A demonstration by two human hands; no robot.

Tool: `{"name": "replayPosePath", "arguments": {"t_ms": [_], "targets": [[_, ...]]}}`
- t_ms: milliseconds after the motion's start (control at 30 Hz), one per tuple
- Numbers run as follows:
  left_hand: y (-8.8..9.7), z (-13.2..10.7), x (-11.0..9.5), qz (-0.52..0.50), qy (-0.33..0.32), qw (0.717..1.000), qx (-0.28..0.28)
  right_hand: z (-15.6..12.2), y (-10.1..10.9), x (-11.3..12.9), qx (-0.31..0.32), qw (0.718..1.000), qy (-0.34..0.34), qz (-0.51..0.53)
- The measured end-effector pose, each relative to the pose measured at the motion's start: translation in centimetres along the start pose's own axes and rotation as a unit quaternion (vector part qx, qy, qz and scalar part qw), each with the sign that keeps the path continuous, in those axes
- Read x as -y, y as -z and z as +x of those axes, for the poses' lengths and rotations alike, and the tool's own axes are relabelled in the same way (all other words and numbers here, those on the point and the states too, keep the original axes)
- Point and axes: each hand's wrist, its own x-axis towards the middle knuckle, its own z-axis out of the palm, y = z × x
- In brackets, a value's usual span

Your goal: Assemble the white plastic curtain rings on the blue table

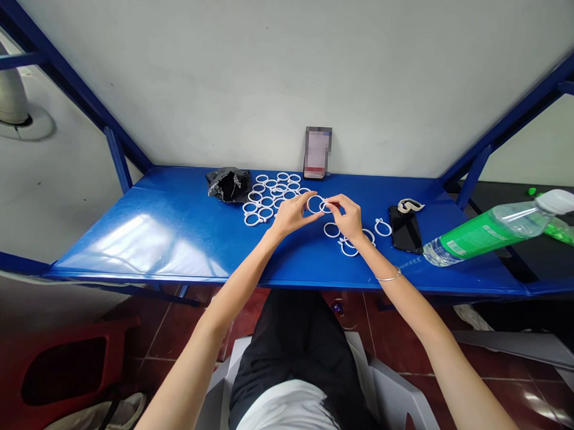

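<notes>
My left hand [291,213] pinches a white curtain ring [308,205] by its left side, above the blue table. My right hand [346,216] grips the right side of a second white ring that overlaps the first one; whether the two are linked I cannot tell. To the left of my hands lies a cluster of several white rings [252,219]. A few more rings [332,229] rest under and beside my right hand, and a single ring with a small eyelet [383,228] lies farther right.
On the blue table [172,235], a crumpled black plastic bag [229,184] sits at the back left. A phone [317,154] leans on the wall. At right are a dark phone [405,229], a cream-coloured item [410,206] and a green-labelled bottle [495,232]. Blue frame bars [474,175] flank the table.
</notes>
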Motion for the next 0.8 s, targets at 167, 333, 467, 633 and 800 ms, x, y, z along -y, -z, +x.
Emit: {"name": "replayPosePath", "arguments": {"t_ms": [167, 333, 467, 633, 800], "targets": [[0.14, 0.01, -0.16, -0.014, 0.005, 1.0, 0.001, 0.01, 0.12, 0.15, -0.002, 1.0, 0.004, -0.001], [-0.09, 0.15, -0.31, -0.114, 0.033, 0.993, -0.012, -0.05, -0.07, 0.03, 0.001, 1.0, -0.001, 0.008], [-0.52, 0.19, -0.41, -0.225, 0.082, 0.971, -0.025, -0.08, -0.41, -0.14, 0.008, 0.999, -0.01, 0.031], [-0.41, 0.27, -0.49, -0.369, 0.152, 0.916, 0.03, -0.16, -0.54, -0.09, 0.009, 0.999, -0.007, 0.039], [0.36, 0.63, -0.57, -0.452, 0.208, 0.861, 0.101, -0.24, -0.53, 0.22, 0.016, 0.999, 0.017, 0.037]]}}
